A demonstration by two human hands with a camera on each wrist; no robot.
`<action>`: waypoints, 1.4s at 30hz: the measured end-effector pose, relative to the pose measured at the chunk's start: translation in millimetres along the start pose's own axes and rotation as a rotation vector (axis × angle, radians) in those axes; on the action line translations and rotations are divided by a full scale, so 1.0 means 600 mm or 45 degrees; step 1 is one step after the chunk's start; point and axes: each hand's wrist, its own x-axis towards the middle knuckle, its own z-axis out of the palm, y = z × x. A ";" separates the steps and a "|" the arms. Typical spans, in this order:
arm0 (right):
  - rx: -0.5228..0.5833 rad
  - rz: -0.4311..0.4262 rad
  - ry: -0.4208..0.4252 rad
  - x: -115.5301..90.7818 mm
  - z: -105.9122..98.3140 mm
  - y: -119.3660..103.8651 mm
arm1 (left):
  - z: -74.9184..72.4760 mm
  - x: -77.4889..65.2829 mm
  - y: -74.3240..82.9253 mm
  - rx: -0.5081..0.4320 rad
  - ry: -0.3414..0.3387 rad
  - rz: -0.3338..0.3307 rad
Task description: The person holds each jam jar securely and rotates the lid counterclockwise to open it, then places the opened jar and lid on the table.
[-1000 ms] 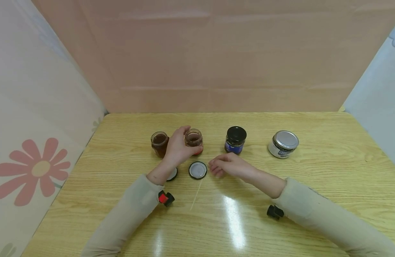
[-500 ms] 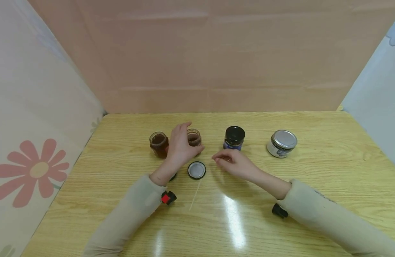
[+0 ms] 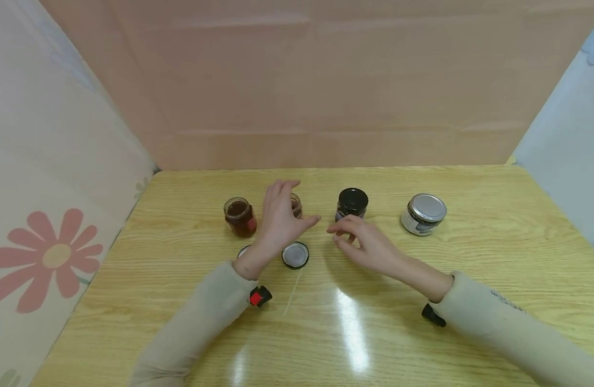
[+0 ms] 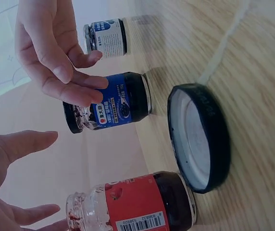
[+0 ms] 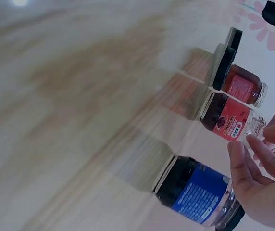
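My left hand [image 3: 281, 221], thumb and fingers spread, hovers over a lidless red-label jam jar [image 4: 136, 204] and hides most of it in the head view. Nothing is in its grasp. Just in front of the black-lidded, blue-label jam jar [image 3: 352, 201] is my right hand [image 3: 369, 246], its fingers loosely bent and holding nothing; whether it touches the jar I cannot tell. A black-rimmed lid [image 3: 295, 255] lies inside-up between the hands. Left of the left hand stands another lidless jar [image 3: 240, 217] with dark amber contents.
A silver-lidded jar with a white label [image 3: 424, 214] stands at the right. A second lid [image 3: 244, 250] is partly hidden behind my left wrist. The wooden table [image 3: 190, 322] ends at a beige back panel [image 3: 306, 80].
My left hand has risen off the red-label jar and drifted right, its fingers spreading wider. My right hand has moved right, away from the lid and closer to the blue-label jar.
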 end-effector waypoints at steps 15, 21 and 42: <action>-0.100 -0.091 0.047 -0.018 -0.022 0.004 | 0.014 0.006 0.021 0.003 -0.041 0.079; -0.140 -0.118 0.108 -0.024 -0.035 0.008 | 0.021 0.009 0.030 0.006 -0.038 0.105; -0.205 -0.127 0.195 -0.038 -0.058 0.018 | 0.050 0.012 0.051 0.021 -0.073 0.212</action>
